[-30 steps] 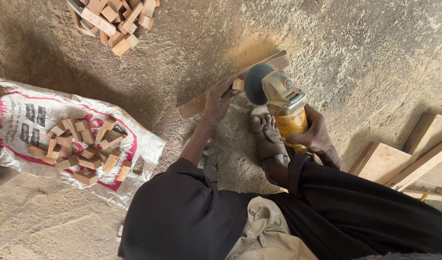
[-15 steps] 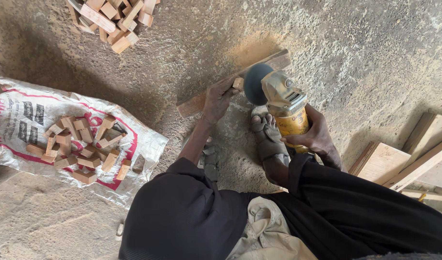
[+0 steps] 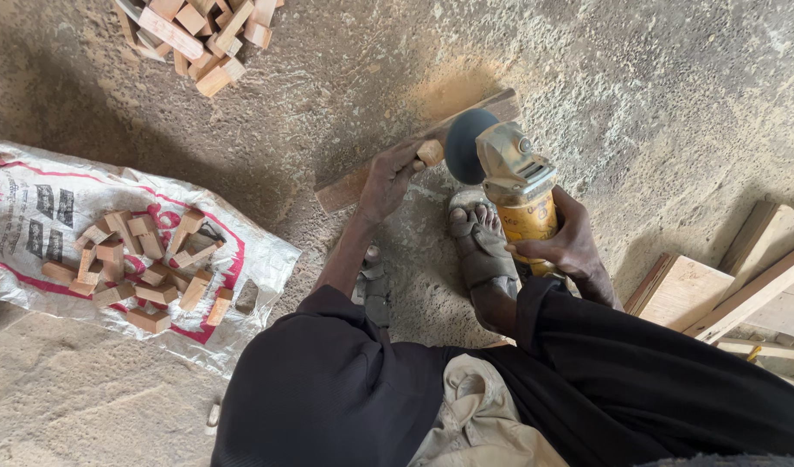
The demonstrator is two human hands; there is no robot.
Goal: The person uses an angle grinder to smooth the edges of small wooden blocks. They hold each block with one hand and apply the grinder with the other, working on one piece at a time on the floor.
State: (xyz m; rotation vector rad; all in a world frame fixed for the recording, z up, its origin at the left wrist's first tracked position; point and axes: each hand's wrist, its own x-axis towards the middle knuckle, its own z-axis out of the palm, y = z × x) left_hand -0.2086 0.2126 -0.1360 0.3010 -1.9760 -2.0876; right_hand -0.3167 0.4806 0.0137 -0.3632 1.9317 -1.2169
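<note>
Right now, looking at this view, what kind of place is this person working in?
Probably a rough woodworking spot on a bare dirt floor. The right hand holds a yellow angle grinder against a small wood block in the left hand; more blocks lie on a sack.

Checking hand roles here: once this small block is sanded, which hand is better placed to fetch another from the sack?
Left, probably. The left hand pinches the small block and is nearer the sack; the right hand grips the grinder.

Rough woodworking workshop: sawdusty floor (image 3: 674, 95), offcut wooden blocks (image 3: 198, 35), planks (image 3: 752, 294).
</note>
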